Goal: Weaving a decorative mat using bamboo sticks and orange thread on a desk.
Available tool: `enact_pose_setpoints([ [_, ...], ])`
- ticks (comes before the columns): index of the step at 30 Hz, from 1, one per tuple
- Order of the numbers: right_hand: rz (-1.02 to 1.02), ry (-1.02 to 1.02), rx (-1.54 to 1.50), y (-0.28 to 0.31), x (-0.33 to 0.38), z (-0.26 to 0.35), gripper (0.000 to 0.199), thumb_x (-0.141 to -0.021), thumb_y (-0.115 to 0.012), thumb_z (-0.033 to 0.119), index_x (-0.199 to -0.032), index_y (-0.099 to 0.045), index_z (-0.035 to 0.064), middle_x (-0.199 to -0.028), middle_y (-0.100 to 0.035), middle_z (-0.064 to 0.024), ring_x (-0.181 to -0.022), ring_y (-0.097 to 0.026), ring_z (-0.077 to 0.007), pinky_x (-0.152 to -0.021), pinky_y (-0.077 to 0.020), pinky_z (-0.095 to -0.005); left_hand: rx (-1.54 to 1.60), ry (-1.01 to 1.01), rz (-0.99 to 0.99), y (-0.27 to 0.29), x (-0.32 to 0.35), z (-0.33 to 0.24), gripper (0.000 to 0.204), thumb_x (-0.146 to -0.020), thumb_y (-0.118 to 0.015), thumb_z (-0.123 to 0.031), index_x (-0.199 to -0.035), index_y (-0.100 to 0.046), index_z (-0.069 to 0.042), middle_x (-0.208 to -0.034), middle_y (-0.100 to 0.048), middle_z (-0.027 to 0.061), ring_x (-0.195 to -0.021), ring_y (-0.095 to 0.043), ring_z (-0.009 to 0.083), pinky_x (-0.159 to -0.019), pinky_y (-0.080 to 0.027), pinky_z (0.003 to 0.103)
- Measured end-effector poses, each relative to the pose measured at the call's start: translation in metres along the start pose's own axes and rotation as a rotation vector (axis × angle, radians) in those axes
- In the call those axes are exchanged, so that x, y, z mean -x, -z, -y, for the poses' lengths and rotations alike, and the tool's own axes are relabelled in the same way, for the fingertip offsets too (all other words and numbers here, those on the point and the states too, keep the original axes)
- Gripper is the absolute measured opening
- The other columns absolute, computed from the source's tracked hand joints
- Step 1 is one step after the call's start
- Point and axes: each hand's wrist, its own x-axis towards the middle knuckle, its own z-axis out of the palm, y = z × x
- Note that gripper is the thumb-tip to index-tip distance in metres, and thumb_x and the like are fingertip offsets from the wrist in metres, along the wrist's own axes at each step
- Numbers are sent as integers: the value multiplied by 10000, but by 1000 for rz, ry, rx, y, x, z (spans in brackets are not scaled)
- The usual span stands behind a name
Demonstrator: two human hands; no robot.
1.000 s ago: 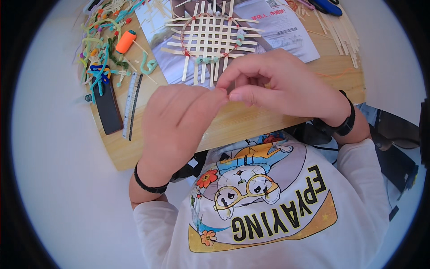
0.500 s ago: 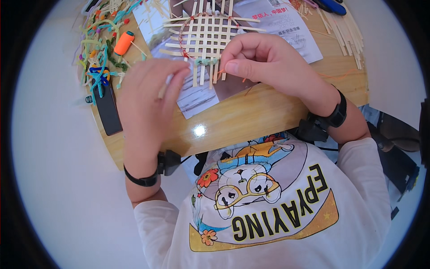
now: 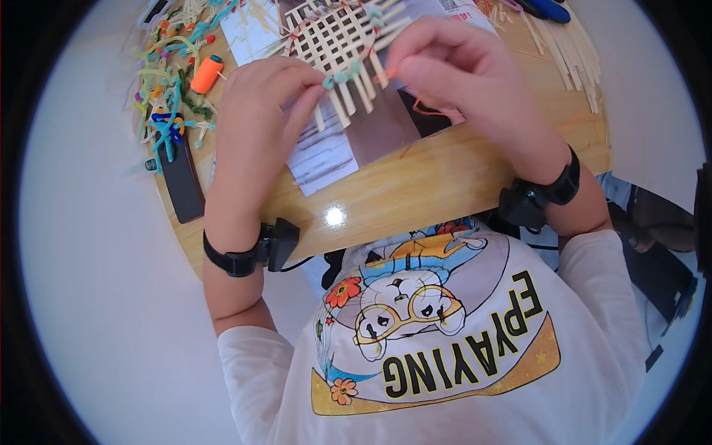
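Note:
A woven lattice of pale flat strips (image 3: 337,44) lies tilted at the upper middle, its loose strip ends pointing toward me. Dark red thread rings the weave, and fluffy blue-green trim (image 3: 343,76) runs along its near rim. My left hand (image 3: 259,100) is closed at the near left edge, fingertips pinching it beside the trim. At the near right edge, my right hand (image 3: 463,78) is closed in a pinch on an orange thread (image 3: 387,75), which trails down beneath the palm.
Printed sheets (image 3: 326,159) lie under the weave on the wooden table (image 3: 393,193). At the left are a tangle of colourful fuzzy stems (image 3: 174,89), an orange spool (image 3: 207,74) and a black oblong object (image 3: 182,182). Loose pale strips (image 3: 571,52) and blue-handled tool (image 3: 547,9) sit upper right.
My left hand has come in to the weave's near left edge. The weave has turned anticlockwise and shifted away from me. My right hand has moved slightly right and away with the orange thread.

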Motion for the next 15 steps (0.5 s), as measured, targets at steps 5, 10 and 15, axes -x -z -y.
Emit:
enact_pose_setpoints([
  [5, -34, 195, -65, 6, 2, 14, 77, -961, -581, 85, -1002, -608, 26, -740, -584, 23, -558, -478, -8, -493, -358, -158, 476, 295, -172, -2, -8, -17, 130, -830, -729, -120, -908, -684, -26, -864, -669, 46, -807, -635, 157, -758, -484, 269],
  [10, -45, -51, 164, -7, -7, 41, 94, -942, -621, 94, -998, -626, 19, -760, -585, 33, -603, -484, 0, -535, -381, -160, 960, 488, -305, 2, -12, -27, 210, -873, -720, -153, -984, -670, 18, -916, -680, 55, -841, -634, 114, -778, -496, 238],
  [15, -129, 277, 249, -12, -33, 3, 80, -915, -647, 85, -969, -657, 27, -741, -590, 38, -609, -486, -6, -523, -384, -169, 1336, 550, -392, -2, -10, -26, 255, -899, -691, -144, -1086, -632, 20, -951, -678, 67, -865, -641, 116, -801, -509, 243],
])
